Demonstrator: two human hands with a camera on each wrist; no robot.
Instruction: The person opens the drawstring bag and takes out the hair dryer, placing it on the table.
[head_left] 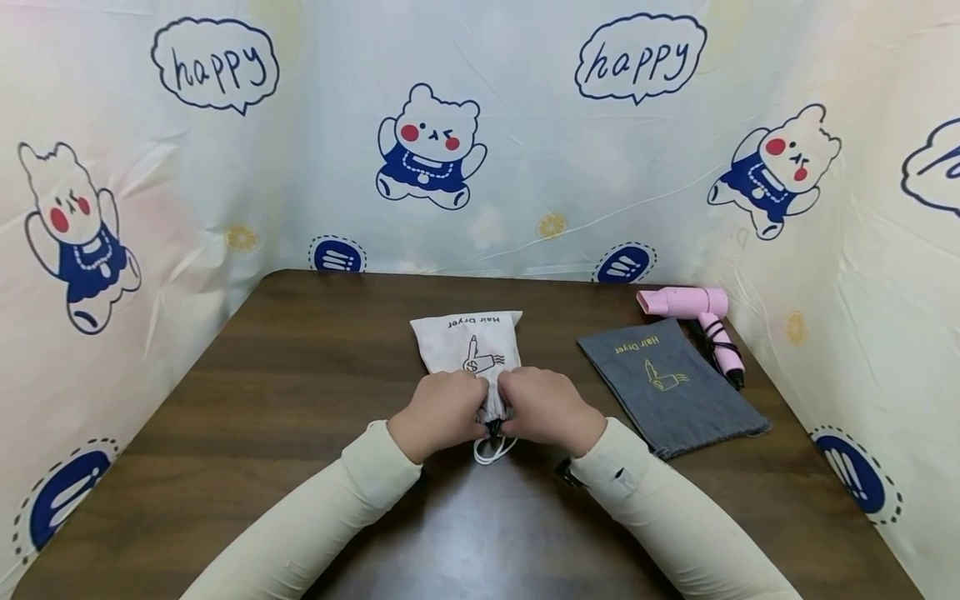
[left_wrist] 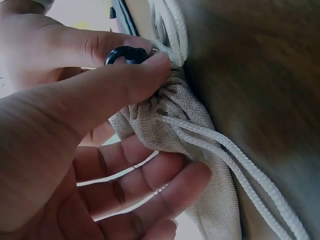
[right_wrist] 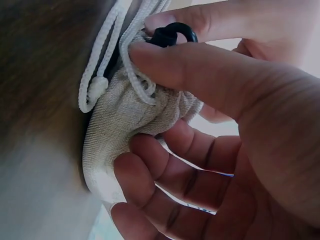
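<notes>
A: What's lying nearest the person?

B: A white cord [left_wrist: 176, 30] is looping out toward six o'clock from the bag's neck. Next to it a small black piece [left_wrist: 134, 55] with a ring is poking up by the thumbs; I can't tell what it belongs to.

A: And the hands?

B: Both are gripping. The left hand [head_left: 442, 410], coming in from about eight o'clock, and the right hand [head_left: 551, 408], from about four, are pinching the bunched neck of a pale drawstring bag [head_left: 468, 350]. I'd guess they're meeting there because the cord is running through that narrow part.

A: Where's the rest of that bag?

B: It's lying on the wooden table [head_left: 300, 400], spreading toward twelve o'clock from the hands. Its neck is facing the person, which is presumably why the "Hair Dryer" print is reading upside down.

A: Anything farther off?

B: Toward three o'clock a grey bag [head_left: 675, 396] is lying flat, probably set aside to be giving both arms elbow room. Beyond it, nearer two o'clock, a pink hair dryer [head_left: 690, 302] is resting, with a dark lead winding round its handle, likely to stop it trailing. At twelve, a printed cloth backdrop [head_left: 517, 50] is hanging behind everything.
</notes>
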